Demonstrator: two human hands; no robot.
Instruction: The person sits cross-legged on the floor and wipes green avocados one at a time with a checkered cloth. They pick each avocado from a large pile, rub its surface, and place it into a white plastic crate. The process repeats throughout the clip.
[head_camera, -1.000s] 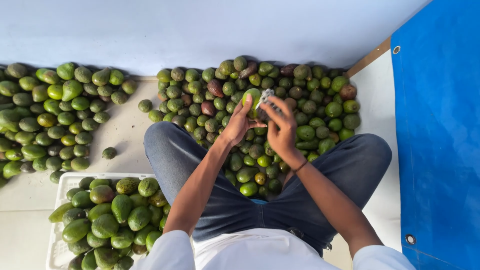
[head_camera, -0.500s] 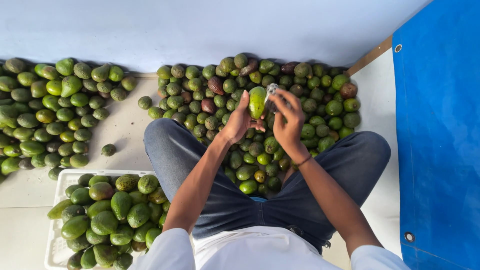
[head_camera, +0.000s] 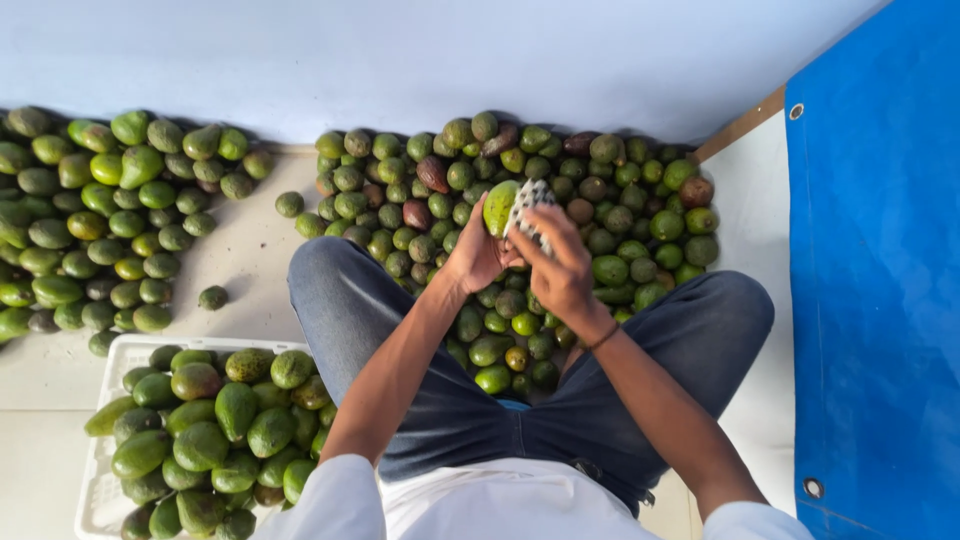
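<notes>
I sit on the floor in blue jeans with a heap of green avocados (head_camera: 560, 190) between my legs. My left hand (head_camera: 474, 256) grips one green avocado (head_camera: 498, 206) and holds it up above the heap. My right hand (head_camera: 556, 262) holds a small sheet of stickers (head_camera: 530, 210) and presses it against the side of that avocado. The two hands touch each other around the fruit. A dark band sits on my right wrist.
A white plastic crate (head_camera: 110, 365) heaped with avocados stands by my left knee. A second pile of avocados (head_camera: 95, 215) lies on the pale floor at left, with single fruits between the piles. A blue tarpaulin (head_camera: 880, 270) hangs at right. A pale wall runs behind.
Both hands have lifted the avocado slightly higher above the heap. The right hand has brought the sticker sheet up against the fruit.
</notes>
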